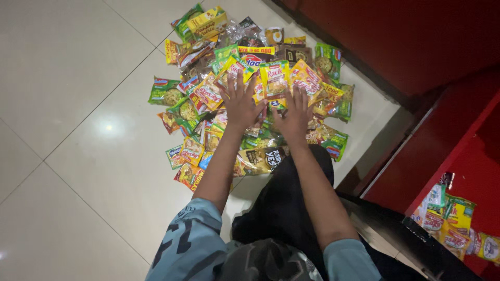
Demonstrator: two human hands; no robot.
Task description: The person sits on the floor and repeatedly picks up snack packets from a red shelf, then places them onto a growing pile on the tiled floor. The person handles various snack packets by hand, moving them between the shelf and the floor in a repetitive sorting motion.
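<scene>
Both hands lie flat, fingers spread, gripping nothing, on the sachet pile (250, 93) on the tiled floor (78, 156). The left hand (240, 101) and right hand (295, 115) sit near the pile's middle; 1 yellow-green sachet (274, 79) lies between them, long axis pointing away, about equally near both.

A single head-worn camera looked steeply down and forward from above the person's lap. It framed the glossy pale tiled floor (78, 130) at close range, centred on the heap of colourful plastic snack sachets (250, 99), with red cabinet panels (416, 47) at right.
</scene>
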